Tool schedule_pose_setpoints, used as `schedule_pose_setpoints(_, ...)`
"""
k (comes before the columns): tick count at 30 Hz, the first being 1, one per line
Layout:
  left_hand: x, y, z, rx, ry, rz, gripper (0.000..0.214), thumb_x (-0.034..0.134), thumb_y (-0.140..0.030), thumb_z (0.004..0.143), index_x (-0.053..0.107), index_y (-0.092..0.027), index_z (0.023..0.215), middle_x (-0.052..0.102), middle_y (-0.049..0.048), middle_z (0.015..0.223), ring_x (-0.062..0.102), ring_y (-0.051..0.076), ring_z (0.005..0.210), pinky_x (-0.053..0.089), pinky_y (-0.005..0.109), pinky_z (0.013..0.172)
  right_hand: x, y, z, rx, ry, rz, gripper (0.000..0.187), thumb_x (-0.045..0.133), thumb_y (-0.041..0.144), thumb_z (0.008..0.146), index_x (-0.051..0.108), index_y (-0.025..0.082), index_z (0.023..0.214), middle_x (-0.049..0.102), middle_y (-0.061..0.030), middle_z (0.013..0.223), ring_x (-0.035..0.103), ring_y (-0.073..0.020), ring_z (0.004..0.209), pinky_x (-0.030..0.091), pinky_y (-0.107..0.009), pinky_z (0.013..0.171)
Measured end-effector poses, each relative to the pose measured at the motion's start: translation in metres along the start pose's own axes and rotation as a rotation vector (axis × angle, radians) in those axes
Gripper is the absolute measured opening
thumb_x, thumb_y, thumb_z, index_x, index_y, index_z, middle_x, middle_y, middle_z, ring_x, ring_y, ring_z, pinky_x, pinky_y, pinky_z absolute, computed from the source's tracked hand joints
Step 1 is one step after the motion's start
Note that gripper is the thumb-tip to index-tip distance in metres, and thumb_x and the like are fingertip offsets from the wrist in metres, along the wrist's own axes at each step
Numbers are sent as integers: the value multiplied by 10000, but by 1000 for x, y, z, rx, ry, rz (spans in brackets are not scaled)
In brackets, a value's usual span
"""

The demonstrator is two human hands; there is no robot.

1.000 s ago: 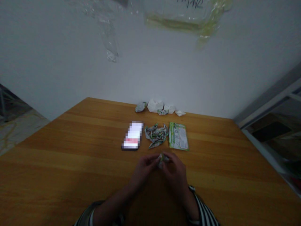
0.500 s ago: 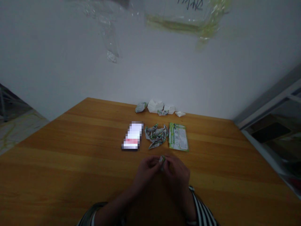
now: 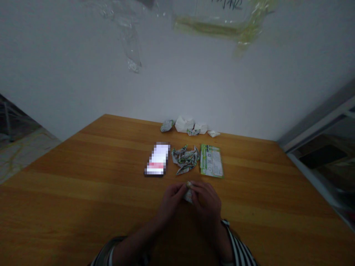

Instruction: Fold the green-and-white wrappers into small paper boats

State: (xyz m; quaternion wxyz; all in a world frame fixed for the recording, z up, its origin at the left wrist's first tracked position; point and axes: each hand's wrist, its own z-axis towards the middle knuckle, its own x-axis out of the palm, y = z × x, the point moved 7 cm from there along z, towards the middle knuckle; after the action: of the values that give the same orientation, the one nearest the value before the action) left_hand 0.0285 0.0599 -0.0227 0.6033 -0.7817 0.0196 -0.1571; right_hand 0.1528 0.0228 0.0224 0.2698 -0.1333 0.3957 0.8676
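Observation:
Close together above the front of the wooden table, my left hand [image 3: 172, 200] and my right hand [image 3: 205, 201] both grip a small piece of folded printed paper [image 3: 188, 195]. It is pale with some green, and fingers cover much of it. Just beyond the hands lies a larger folded paper piece [image 3: 185, 159], printed grey and green, with several points. To its right is a flat stack of green and white printed paper [image 3: 211, 161]. On its left lies a phone [image 3: 158, 159] with a lit, blurred screen.
Along the wall at the table's [image 3: 111, 147] back edge sit a printed folded paper [image 3: 166, 126], white folded papers [image 3: 184, 124] and a small white one [image 3: 213, 133]. Clear plastic and yellow tape [image 3: 208, 29] cling to the wall. A shelf [image 3: 321, 155] stands at the right.
The small paper has turned between my fingers, and more of its pale face shows below them. Both hands stay close together; the camera view has shifted slightly.

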Motion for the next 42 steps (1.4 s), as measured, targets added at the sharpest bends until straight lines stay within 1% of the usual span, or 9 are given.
schedule_pose_setpoints(5, -4, 2, 0, -14, -41, 11, 363, 598, -493, 808, 732, -156, 797, 722, 21, 752, 623, 191, 719, 474, 260, 665, 10, -34, -9, 476, 8, 272, 237, 645, 240, 824, 711, 190, 1046, 749, -100, 1010, 708, -237, 900, 591, -352, 774)
schedule_pose_setpoints(8, -5, -3, 2, 50, -27, 125, 329, 627, -461, 796, 713, -158, 702, 681, 5, 642, 591, 170, 622, 443, 238, 590, 22, -39, -13, 583, 85, 431, 189, 675, 263, 800, 756, 193, 956, 777, -78, 926, 732, -243, 821, 605, -355, 735)
schedule_pose_setpoints(13, -9, -10, 2, 166, -57, 227, 298, 603, -437, 824, 702, -171, 733, 663, 5, 649, 575, 174, 618, 431, 245, 578, 26, -37, -12, 585, 113, 525, 220, 629, 319, 838, 751, 211, 985, 769, -70, 992, 724, -251, 896, 589, -388, 808)
schedule_pose_setpoints(16, -8, -3, 3, 138, -45, 203, 304, 621, -464, 806, 709, -174, 769, 686, 10, 700, 600, 186, 680, 454, 258, 640, 23, -44, -14, 624, 76, 550, 261, 633, 350, 831, 725, 189, 1016, 759, -94, 1016, 721, -260, 905, 590, -385, 798)
schedule_pose_setpoints(22, 11, 24, 3, -189, 181, -83, 513, 570, -593, 801, 708, -129, 971, 746, 94, 897, 691, 225, 763, 533, 335, 710, 18, -58, -13, 682, 57, 675, 319, 611, 387, 840, 650, 169, 1069, 778, -95, 887, 738, -250, 738, 603, -364, 658)
schedule_pose_setpoints(25, 13, 27, 2, -257, 172, -177, 553, 587, -614, 782, 686, -125, 1019, 746, 122, 926, 713, 217, 709, 553, 354, 705, 13, -58, -10, 671, 35, 648, 277, 605, 403, 844, 679, 164, 965, 771, -107, 919, 733, -252, 787, 598, -354, 677)
schedule_pose_setpoints(30, 14, 12, 3, -44, 192, -15, 378, 764, -404, 695, 715, -151, 972, 755, 88, 938, 700, 240, 808, 539, 321, 729, 23, -52, -10, 684, 146, 664, 379, 635, 444, 817, 650, 185, 1093, 772, -101, 937, 743, -257, 760, 611, -353, 619)
schedule_pose_setpoints(35, 0, 1, 1, 133, 45, 362, 134, 670, -191, 727, 743, -178, 838, 751, 31, 755, 658, 221, 686, 495, 284, 630, 29, -52, -15, 642, 210, 577, 247, 680, 377, 793, 733, 189, 946, 783, -66, 804, 744, -233, 665, 611, -324, 582)
schedule_pose_setpoints(42, -8, -7, -3, 262, -61, 552, 213, 575, -127, 759, 712, -210, 900, 755, 42, 835, 670, 254, 762, 487, 315, 694, 27, -47, -13, 558, 238, 473, 307, 727, 197, 726, 709, 206, 1033, 783, -59, 890, 752, -246, 764, 623, -337, 661)
